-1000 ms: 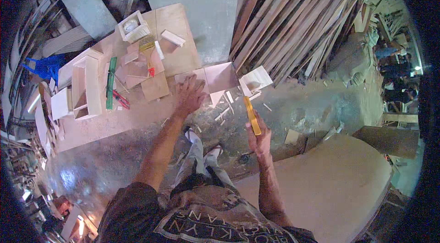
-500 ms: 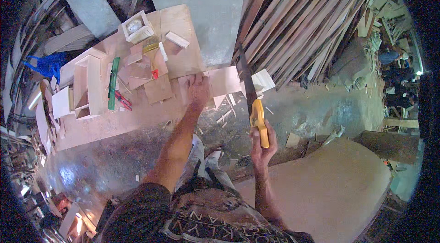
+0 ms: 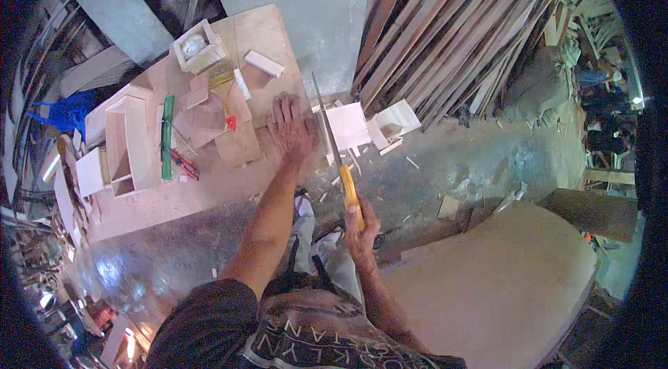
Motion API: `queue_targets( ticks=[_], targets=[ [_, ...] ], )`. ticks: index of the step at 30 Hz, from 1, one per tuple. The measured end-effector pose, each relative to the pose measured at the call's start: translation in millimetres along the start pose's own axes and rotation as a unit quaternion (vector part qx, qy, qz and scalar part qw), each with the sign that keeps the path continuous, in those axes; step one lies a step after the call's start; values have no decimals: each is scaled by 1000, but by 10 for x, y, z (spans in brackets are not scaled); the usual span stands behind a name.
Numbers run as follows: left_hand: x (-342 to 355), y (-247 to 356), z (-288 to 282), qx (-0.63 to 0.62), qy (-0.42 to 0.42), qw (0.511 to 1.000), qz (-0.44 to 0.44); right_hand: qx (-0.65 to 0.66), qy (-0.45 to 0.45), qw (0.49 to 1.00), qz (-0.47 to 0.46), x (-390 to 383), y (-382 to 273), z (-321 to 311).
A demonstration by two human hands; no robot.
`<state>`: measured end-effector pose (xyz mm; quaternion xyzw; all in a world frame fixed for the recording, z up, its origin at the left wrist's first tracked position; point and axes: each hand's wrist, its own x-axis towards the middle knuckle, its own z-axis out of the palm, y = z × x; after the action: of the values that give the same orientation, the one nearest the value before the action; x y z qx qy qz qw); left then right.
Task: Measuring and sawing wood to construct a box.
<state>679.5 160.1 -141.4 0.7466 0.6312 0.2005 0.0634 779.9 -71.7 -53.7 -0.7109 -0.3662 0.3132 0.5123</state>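
My left hand (image 3: pixel 292 129) lies flat with fingers spread near the right end of the wooden worktop (image 3: pixel 209 195), pressing on a board there. In my right hand (image 3: pixel 362 225) is a handsaw (image 3: pixel 334 143), gripped by its yellow handle, with the blade pointing away from me. The blade runs just right of my left hand, along the worktop's end. A pale board (image 3: pixel 348 124) shows directly right of the blade; whether it joins the piece under my left hand is hidden.
On the worktop stand a small open wooden box (image 3: pixel 200 47), a long wooden box (image 3: pixel 129 139), a green strip (image 3: pixel 167 138), red pliers-like tool (image 3: pixel 184 166) and a loose block (image 3: pixel 264 63). Long planks (image 3: pixel 452 28) lean at far right; a large panel (image 3: pixel 487 278) lies near right.
The saw has swung left with my right hand, from the pale board's right side to its left edge by the worktop. My left hand has flattened and its fingers have spread.
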Motion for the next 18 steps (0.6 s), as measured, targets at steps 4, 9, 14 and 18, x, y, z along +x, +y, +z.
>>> queue_targets(
  ticks=[4, 9, 14, 18],
  targets=[
    [49, -66, 24, 19, 7, 999, -25, 46, -30, 998, 31, -12, -10, 57],
    [41, 34, -18, -2, 33, 998, -44, 53, -55, 995, 60, -16, 107, 19],
    [70, 5, -37, -8, 75, 996, -40, 21, -40, 998, 49, 73, 150, 70],
    [77, -64, -24, -9, 77, 997, -23, 5, -27, 999, 25, 68, -1, 94]
  ],
)
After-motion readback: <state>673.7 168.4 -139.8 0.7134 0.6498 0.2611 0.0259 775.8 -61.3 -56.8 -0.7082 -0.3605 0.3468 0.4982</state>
